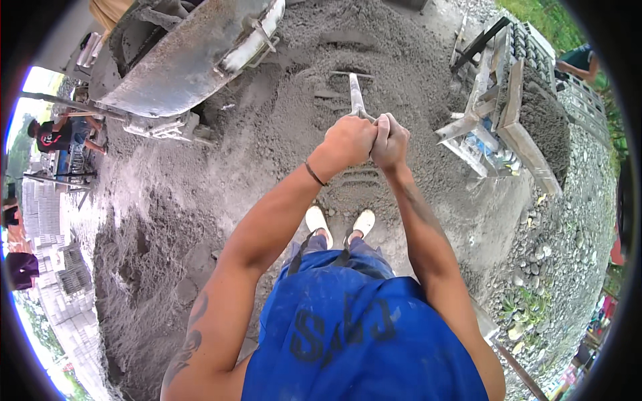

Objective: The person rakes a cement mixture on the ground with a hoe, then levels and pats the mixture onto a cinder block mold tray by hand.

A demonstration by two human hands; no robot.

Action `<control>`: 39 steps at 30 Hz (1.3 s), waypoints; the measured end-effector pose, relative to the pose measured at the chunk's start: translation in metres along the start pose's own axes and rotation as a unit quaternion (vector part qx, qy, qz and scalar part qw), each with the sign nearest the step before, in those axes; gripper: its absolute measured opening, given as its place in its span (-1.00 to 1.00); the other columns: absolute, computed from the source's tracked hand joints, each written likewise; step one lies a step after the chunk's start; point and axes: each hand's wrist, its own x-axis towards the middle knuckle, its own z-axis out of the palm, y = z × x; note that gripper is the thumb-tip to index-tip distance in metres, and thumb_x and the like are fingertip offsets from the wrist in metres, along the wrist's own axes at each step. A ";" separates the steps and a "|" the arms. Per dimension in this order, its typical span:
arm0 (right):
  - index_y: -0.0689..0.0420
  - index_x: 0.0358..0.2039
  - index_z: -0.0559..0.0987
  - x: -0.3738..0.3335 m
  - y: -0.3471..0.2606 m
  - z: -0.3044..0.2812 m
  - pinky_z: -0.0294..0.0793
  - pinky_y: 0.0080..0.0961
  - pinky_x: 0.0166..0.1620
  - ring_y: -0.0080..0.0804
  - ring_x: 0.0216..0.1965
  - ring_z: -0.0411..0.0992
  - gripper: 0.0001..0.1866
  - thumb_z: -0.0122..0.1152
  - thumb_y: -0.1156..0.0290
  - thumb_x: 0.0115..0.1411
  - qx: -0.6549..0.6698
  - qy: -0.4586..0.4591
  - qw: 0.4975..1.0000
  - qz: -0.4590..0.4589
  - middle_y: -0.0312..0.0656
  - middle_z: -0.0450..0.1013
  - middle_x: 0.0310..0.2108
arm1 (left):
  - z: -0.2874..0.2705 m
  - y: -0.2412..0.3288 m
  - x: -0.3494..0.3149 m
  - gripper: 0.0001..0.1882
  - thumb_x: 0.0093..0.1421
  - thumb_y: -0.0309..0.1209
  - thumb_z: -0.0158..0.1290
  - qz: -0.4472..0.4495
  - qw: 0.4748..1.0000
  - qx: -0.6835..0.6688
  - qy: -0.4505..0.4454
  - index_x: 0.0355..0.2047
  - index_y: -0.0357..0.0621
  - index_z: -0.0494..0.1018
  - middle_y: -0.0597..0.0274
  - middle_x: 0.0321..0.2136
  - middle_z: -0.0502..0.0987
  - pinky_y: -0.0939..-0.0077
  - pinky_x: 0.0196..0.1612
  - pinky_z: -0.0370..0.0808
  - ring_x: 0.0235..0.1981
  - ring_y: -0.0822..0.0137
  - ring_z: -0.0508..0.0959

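Note:
Both my hands are closed together on the grip of a shovel (356, 93) in front of me. My left hand (351, 139) and my right hand (390, 140) press side by side, hiding most of the grip. The pale shaft runs away from me to a thin crosswise edge at its far end. That edge sits in a heap of grey sand-like mix (301, 100), which hides the rest of the blade. Several shallow ridges mark the mix around the shaft and between my hands and feet.
A large metal mixer-like drum (194, 57) stands at the far left. To the right is a wooden and metal frame (498, 113) beside stones (535, 260). Grey blocks (50, 207) are stacked at left, near a seated person (60, 134). Another person's arm (582, 69) shows far right.

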 end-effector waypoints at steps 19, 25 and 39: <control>0.26 -0.54 0.42 -0.059 -0.106 -0.054 0.34 -0.15 -0.48 0.16 -0.58 0.36 -0.64 -0.17 0.34 0.35 0.028 0.012 0.999 0.012 0.09 0.39 -0.60 | -0.071 0.080 -0.072 -0.90 -0.05 -0.43 0.09 0.031 0.998 -0.001 -0.061 -0.60 -0.19 0.53 0.00 -0.61 0.57 0.16 -0.45 0.53 -0.53 0.02 0.61; 0.25 -0.54 0.44 -0.060 -0.012 -0.019 0.35 -0.22 -0.48 0.00 -0.59 0.40 -0.66 -0.14 0.38 0.34 -0.023 0.002 1.000 0.007 0.03 0.37 -0.63 | 0.014 0.039 -0.045 -0.90 -0.05 -0.44 0.09 0.025 1.000 0.014 -0.010 -0.59 -0.19 0.53 0.00 -0.59 0.58 0.18 -0.40 0.55 -0.53 0.03 0.62; 0.24 -0.56 0.43 -0.076 -0.053 -0.040 0.35 -0.22 -0.49 0.00 -0.62 0.41 -0.64 -0.13 0.36 0.36 -0.006 -0.019 0.997 0.074 0.04 0.39 -0.63 | -0.007 0.065 -0.066 -0.89 -0.05 -0.42 0.10 0.032 0.999 -0.009 0.006 -0.62 -0.19 0.53 -0.03 -0.58 0.59 0.15 -0.38 0.55 -0.51 -0.01 0.62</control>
